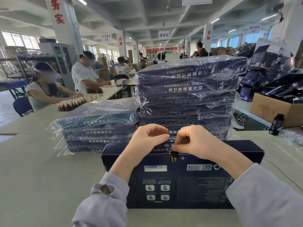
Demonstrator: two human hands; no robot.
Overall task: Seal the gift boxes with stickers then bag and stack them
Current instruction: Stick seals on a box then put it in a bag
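A dark blue gift box lies flat on the table in front of me, its printed back face up. At the box's far top edge my right hand pinches a small black and gold sticker, which folds over that edge. My left hand hovers just left of it with fingers curled and thumb near the forefinger, holding nothing that I can see. Behind the box stand a tall stack of bagged boxes and a lower stack of bagged boxes to its left.
A small dark bottle stands at the right on the table. A cardboard carton and piled dark paper bags sit further right. Seated workers handle rows of brown bottles at the left table.
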